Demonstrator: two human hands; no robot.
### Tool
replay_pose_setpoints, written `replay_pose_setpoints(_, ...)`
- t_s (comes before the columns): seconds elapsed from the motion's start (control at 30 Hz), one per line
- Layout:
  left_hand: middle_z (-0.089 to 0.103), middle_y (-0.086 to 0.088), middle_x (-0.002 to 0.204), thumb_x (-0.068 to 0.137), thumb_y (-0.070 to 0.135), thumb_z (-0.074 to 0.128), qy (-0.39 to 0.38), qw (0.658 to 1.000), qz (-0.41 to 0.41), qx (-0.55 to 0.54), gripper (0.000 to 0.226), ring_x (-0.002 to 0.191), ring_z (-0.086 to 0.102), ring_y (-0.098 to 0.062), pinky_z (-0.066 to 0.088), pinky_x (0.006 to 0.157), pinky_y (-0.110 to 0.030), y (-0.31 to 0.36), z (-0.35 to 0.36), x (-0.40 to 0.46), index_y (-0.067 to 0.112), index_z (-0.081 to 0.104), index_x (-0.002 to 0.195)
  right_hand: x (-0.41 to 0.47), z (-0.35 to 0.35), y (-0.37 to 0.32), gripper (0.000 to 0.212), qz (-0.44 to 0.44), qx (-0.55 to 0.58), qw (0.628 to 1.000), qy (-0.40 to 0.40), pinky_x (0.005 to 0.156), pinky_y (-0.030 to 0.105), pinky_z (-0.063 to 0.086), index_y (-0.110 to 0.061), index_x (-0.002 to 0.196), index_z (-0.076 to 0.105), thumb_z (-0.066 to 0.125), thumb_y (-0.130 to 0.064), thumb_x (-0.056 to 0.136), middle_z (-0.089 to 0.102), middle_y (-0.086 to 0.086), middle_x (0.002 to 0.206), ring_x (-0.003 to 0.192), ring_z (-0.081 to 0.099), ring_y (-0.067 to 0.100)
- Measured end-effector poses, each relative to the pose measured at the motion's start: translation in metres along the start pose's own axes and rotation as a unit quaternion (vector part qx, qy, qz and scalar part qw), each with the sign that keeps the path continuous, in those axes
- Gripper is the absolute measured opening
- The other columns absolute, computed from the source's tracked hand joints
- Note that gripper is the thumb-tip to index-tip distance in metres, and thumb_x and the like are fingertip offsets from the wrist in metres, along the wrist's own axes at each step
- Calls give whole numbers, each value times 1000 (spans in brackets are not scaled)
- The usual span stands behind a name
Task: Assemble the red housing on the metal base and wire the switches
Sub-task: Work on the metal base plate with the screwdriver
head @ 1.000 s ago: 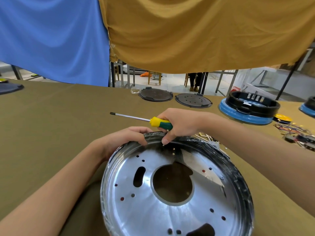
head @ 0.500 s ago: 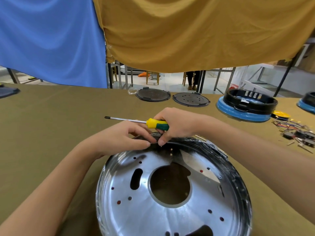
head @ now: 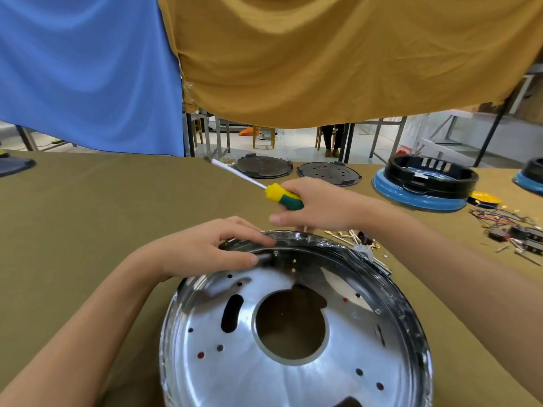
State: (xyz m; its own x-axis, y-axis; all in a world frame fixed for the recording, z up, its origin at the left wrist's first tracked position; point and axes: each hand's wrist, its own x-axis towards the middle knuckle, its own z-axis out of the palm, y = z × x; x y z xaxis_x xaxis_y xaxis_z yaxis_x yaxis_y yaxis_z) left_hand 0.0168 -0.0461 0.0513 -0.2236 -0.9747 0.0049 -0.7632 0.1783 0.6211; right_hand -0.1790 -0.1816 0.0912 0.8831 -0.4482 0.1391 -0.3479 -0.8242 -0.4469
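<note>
Head view: no legible writing; left hand (head: 202, 254) fingers flat on metal base (head: 293, 327), right hand (head: 317, 207) gripping screwdriver (head: 282, 195).

Silver, olive, blue and mustard are seen across the bench.

The metal base (head: 293, 362) is shown in mirror-bright silver, dotted with dark and red-tinted holes. A yellow and green handle with a pale shaft is seen on the screwdriver (head: 282, 196). The table cloth (head: 88, 230) is coloured olive-brown; a blue curtain (head: 82, 69) and a mustard curtain (head: 338, 54) are hung behind. A black ring on a blue disc (head: 423, 183) and two black lids (head: 293, 167) are visible, and the loose wires (head: 505, 221) are red, blue and black.
</note>
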Motion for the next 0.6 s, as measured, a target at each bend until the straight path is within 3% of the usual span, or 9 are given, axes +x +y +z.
replay_pose_setpoints(0.07, 44, 35, 133, 92, 52, 60, -29, 1000, -6, 7, 36, 126, 40, 14, 32, 111, -26, 0, 2, 0, 59, 56, 127, -8, -2, 2, 36, 27, -3, 999, 39, 60, 34, 59, -13, 89, 48, 60, -46, 93, 51, -1, 72, 57, 56, 9)
replay_pose_setpoints(0.13, 41, 34, 134, 94, 54, 57, -47, 998, -19, 22, 34, 125, 39, 14, 32, 113, -28, 1, 4, 0, 63, 53, 126, -17, -2, 5, 33, 59, 18, 996, 63, 51, 24, 53, -17, 91, 45, 58, -47, 94, 49, -1, 74, 53, 50, 7)
replay_pose_setpoints(0.23, 45, 32, 133, 95, 49, 58, -39, 999, -18, 10, 32, 125, 42, 11, 33, 113, -31, 5, 4, -2, 61, 56, 125, -27, -5, 10, 16, 88, 93, 990, 51, 46, 16, 41, -24, 96, 45, 59, -31, 93, 48, 1, 75, 49, 44, 5)
replay_pose_setpoints(0.33, 57, 26, 128, 94, 45, 61, -19, 999, 1, -45, 31, 121, 54, 2, 42, 107, -34, 7, 0, -5, 55, 60, 123, -35, -9, 12, 23, 78, 223, 969, 68, 51, 21, 46, -24, 110, 50, 62, -18, 91, 56, 5, 81, 56, 51, 10)
replay_pose_setpoints(0.4, 65, 20, 120, 92, 43, 62, 3, 995, -20, -101, 27, 110, 64, -5, 51, 97, -36, 5, -4, -7, 50, 62, 118, -36, -16, 13, 27, 43, 295, 947, 123, 56, 24, 49, -19, 110, 57, 71, -15, 87, 62, 3, 88, 60, 56, 14)
replay_pose_setpoints(0.5, 67, 22, 114, 92, 35, 66, 42, 984, -70, -158, 23, 103, 66, -3, 53, 93, -36, -4, -3, -3, 48, 62, 110, -34, -32, 13, 27, 8, 344, 918, 198, 61, 25, 54, -14, 101, 69, 82, -17, 77, 65, 1, 89, 65, 60, 19)
replay_pose_setpoints(0.6, 71, 9, 114, 82, 32, 68, 9, 971, -110, -214, 33, 103, 70, -15, 57, 91, -38, -9, 2, 0, 40, 66, 114, -31, -47, 10, 32, -17, 366, 881, 299, 55, 24, 51, -15, 96, 70, 87, -27, 72, 65, 4, 80, 61, 58, 17)
